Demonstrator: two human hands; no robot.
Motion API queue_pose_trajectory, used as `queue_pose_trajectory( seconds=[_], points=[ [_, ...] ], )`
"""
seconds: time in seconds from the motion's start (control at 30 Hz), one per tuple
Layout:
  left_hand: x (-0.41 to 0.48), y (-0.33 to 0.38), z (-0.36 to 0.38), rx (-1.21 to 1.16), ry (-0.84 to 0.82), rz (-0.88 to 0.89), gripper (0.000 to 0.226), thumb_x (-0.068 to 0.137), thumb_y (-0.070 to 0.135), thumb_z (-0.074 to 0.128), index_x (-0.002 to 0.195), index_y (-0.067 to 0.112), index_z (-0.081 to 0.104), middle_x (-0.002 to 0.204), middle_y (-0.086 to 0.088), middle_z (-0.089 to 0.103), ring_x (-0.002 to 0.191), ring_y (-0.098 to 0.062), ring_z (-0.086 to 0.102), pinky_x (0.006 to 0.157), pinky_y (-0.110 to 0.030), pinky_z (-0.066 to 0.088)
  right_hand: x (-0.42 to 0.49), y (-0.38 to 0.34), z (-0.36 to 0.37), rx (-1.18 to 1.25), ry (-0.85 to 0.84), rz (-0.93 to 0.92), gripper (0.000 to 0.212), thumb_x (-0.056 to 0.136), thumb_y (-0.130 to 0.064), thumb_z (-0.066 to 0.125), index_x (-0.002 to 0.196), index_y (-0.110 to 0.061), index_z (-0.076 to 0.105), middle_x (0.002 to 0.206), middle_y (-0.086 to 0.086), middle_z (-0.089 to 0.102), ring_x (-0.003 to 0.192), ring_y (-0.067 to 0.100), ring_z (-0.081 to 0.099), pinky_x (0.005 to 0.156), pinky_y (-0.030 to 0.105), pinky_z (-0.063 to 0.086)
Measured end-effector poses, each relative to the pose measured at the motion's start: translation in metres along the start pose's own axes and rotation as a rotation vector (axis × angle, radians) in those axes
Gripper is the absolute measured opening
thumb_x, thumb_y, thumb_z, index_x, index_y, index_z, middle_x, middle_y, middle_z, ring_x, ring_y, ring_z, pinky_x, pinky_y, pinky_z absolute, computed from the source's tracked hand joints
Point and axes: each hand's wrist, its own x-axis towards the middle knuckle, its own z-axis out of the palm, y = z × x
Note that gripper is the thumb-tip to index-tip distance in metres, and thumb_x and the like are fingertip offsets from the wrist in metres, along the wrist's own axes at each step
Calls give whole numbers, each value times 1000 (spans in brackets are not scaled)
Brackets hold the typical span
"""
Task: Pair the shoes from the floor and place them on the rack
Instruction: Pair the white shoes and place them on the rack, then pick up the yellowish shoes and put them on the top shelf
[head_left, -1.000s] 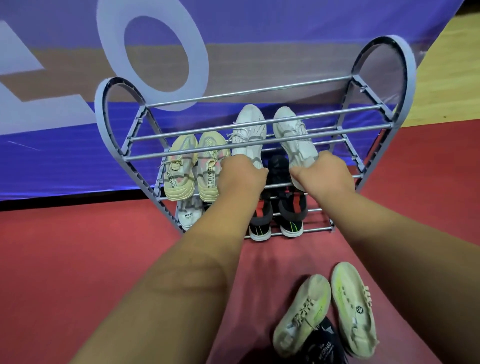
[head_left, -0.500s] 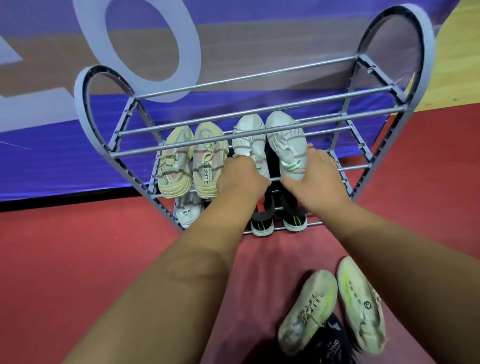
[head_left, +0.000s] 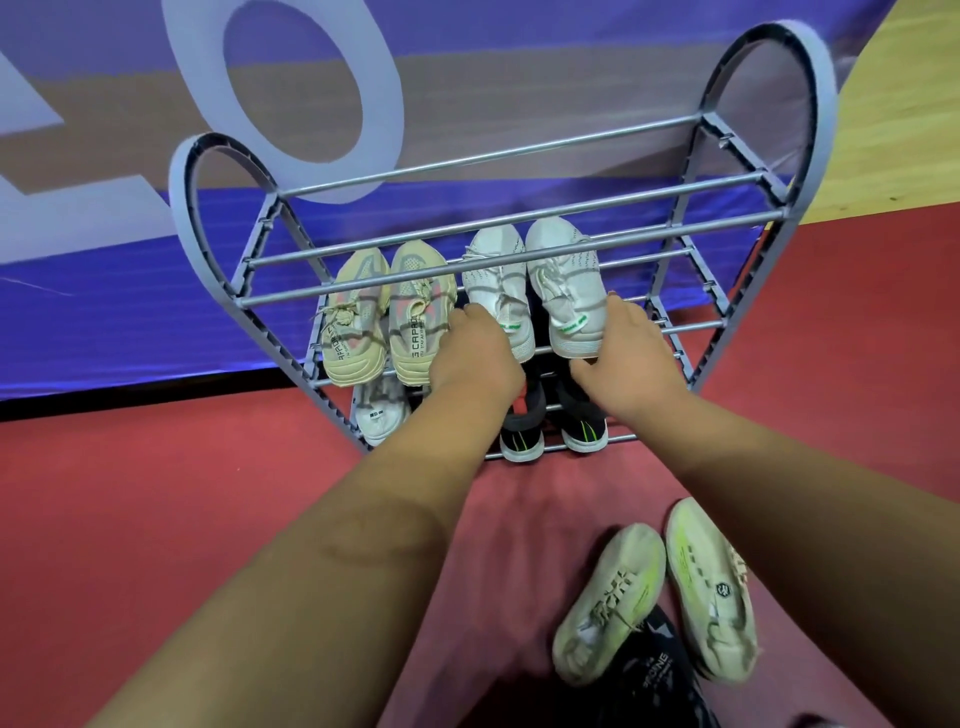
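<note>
A grey heart-sided shoe rack (head_left: 810, 104) stands against a purple banner. On its middle shelf lies a white pair, toes pointing away: the left white shoe (head_left: 496, 270) and the right white shoe (head_left: 563, 280). My left hand (head_left: 475, 358) curls over the left shoe's heel. My right hand (head_left: 623, 358) clasps the right shoe's heel, fingers along its side and thumb beneath. Next to them on that shelf rests a beige pair (head_left: 389, 317). On the red floor near me lie a cream-and-lime pair (head_left: 660, 592) and a black shoe (head_left: 654, 670), partly hidden under them.
The bottom shelf holds a white shoe (head_left: 379, 415) at the left and a black pair with green stripes (head_left: 550, 439) under my hands. The top shelf bars carry nothing. Red mat spreads left and right of the rack; wooden floor (head_left: 904, 104) shows at the far right.
The white pair has shifted left on the middle shelf, closer to the beige pair, and lies straighter. My hands have slid back to the heels. The view has tilted slightly.
</note>
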Motion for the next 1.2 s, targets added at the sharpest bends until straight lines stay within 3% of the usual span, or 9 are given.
queue_pose_trajectory(
  seconds=[0.17, 0.3, 0.4, 0.5, 0.67, 0.77, 0.83, 0.97, 1.2],
  points=[
    [-30, -2, -18, 125, -175, -61, 63, 87, 27, 67, 142, 8, 45, 129, -10, 58, 116, -33, 62, 89, -41, 53, -17, -6, -17, -28, 6, 145, 51, 86, -26, 68, 129, -5, 49, 134, 19, 50, 124, 43, 51, 102, 47, 44],
    [-53, 10, -9, 324, -570, 72, 32, 96, 34, 55, 110, 8, 68, 101, -12, 65, 100, -34, 70, 90, -42, 58, -18, 2, -19, 11, -188, 396, 52, 90, -28, 65, 132, 0, 53, 140, 23, 55, 130, 42, 55, 106, 45, 49],
    [-63, 7, 35, 270, -694, 122, 31, 90, 35, 61, 77, 8, 69, 82, -9, 76, 66, -25, 70, 63, -28, 54, -41, 26, -1, -19, -308, 379, 27, 99, -28, 58, 85, -5, 62, 102, 20, 67, 110, 38, 64, 83, 35, 48],
    [-83, -8, 104, 250, -710, 149, 39, 89, 41, 63, 103, 7, 75, 114, -14, 75, 80, -28, 68, 69, -30, 51, -80, 70, 38, -74, -430, 367, 36, 100, -24, 54, 66, -13, 47, 82, 12, 57, 85, 32, 54, 70, 31, 46],
    [-136, -36, 219, 126, -891, 118, 57, 85, 44, 71, 138, 31, 58, 125, -3, 69, 86, -21, 58, 75, -30, 43, -146, 153, 99, -115, -501, 527, 36, 92, -33, 57, 110, -4, 65, 126, 24, 62, 113, 42, 63, 92, 38, 52],
    [-171, -47, 266, 29, -872, -30, 63, 80, 40, 76, 137, 28, 54, 101, 2, 66, 72, -13, 59, 57, -27, 44, -174, 181, 124, -181, -522, 597, 58, 89, -32, 61, 138, -4, 49, 149, 25, 40, 132, 46, 49, 108, 47, 46],
    [-193, -54, 286, -12, -831, -99, 68, 82, 36, 78, 139, 19, 44, 105, 0, 61, 80, -16, 62, 62, -30, 48, -185, 195, 134, -240, -514, 632, 69, 92, -41, 62, 147, -5, 40, 159, 25, 29, 139, 46, 41, 113, 48, 40],
    [-209, -59, 309, -55, -802, -92, 80, 84, 33, 80, 141, 15, 26, 134, -12, 39, 113, -33, 58, 92, -44, 53, -199, 216, 141, -324, -477, 720, 79, 97, -45, 56, 156, -3, 23, 149, 20, 34, 134, 42, 43, 111, 49, 41],
    [-203, -62, 322, -90, -714, -72, 71, 80, 31, 77, 134, 8, 36, 128, -11, 41, 108, -33, 61, 91, -44, 55, -210, 239, 151, -149, -588, 833, 105, 90, -39, 77, 158, -4, 6, 146, 20, 40, 132, 43, 52, 110, 53, 46]
  ],
)
